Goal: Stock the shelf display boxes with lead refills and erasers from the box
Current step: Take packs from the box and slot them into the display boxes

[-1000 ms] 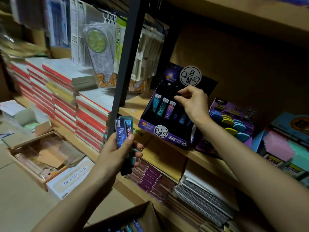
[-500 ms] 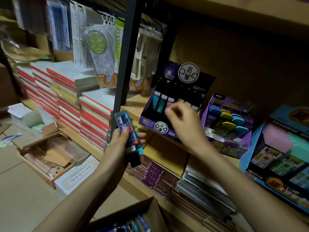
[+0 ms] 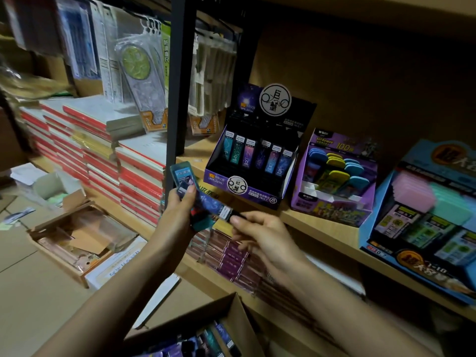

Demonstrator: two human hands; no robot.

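Dim shelf (image 3: 316,228); left hand (image 3: 177,215) tight round lead refills (image 3: 183,174); right hand (image 3: 265,235), pinch on one blurred refill (image 3: 209,205)

Left grip (image 3: 177,217) holds a small bundle of lead refill cases (image 3: 182,174), upright, in front of the black shelf post (image 3: 177,99). Right grip (image 3: 265,238) pinches the capped end of one blue refill case (image 3: 210,205). This case lies tilted between the two grips, its other end under the left thumb.

Lead refill display box (image 3: 247,186) sits on the wooden shelf (image 3: 316,228), six cases standing in its front row. Purple eraser display box (image 3: 332,210) just beside it, to the right.

Open cardboard box (image 3: 239,318) below, refill cases inside. Red-spined notebook stacks (image 3: 134,173) left of the post.
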